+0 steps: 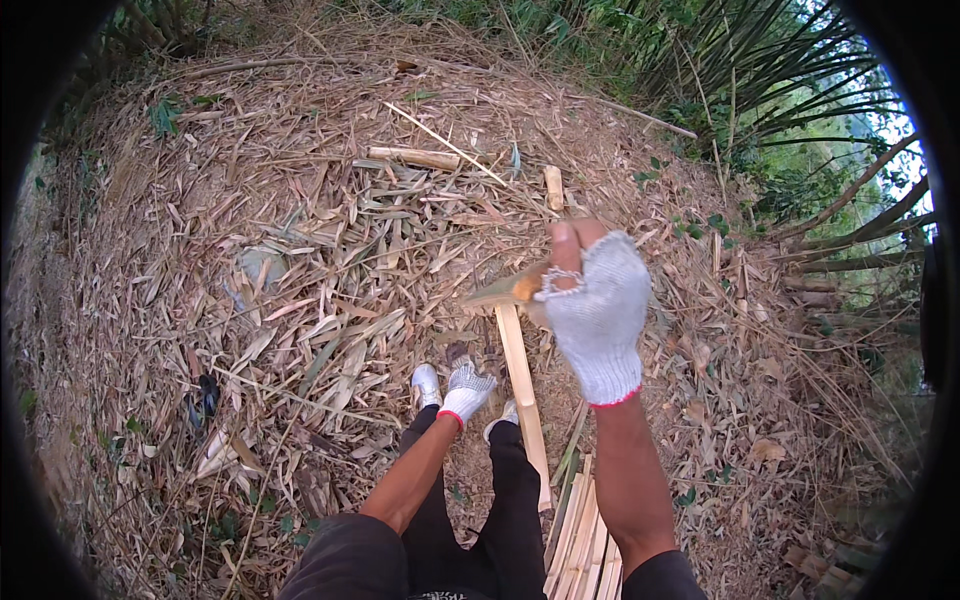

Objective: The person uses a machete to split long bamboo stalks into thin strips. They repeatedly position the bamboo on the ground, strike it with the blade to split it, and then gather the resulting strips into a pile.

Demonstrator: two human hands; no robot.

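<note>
My right hand (598,305), in a white knit glove with bare fingertips and a red cuff edge, is closed round the brown handle of a chopping knife (492,294). Its blurred blade points left, over the upper end of a long pale split bamboo strip (524,400). The strip runs down between my right leg and right forearm. My left hand (467,388), gloved the same way, is low between my shoes, left of the strip and apart from it. Its fingers look dark and unclear. A short pale bamboo piece (553,188) shows just beyond my right hand.
More split strips (582,540) lie in a bundle beside my right leg. Ahead, a cut bamboo length (414,157) rests on dry leaf litter. A dark object (203,397) lies at left, near a greyish stone (262,265). Bamboo stems and branches (860,225) edge the right.
</note>
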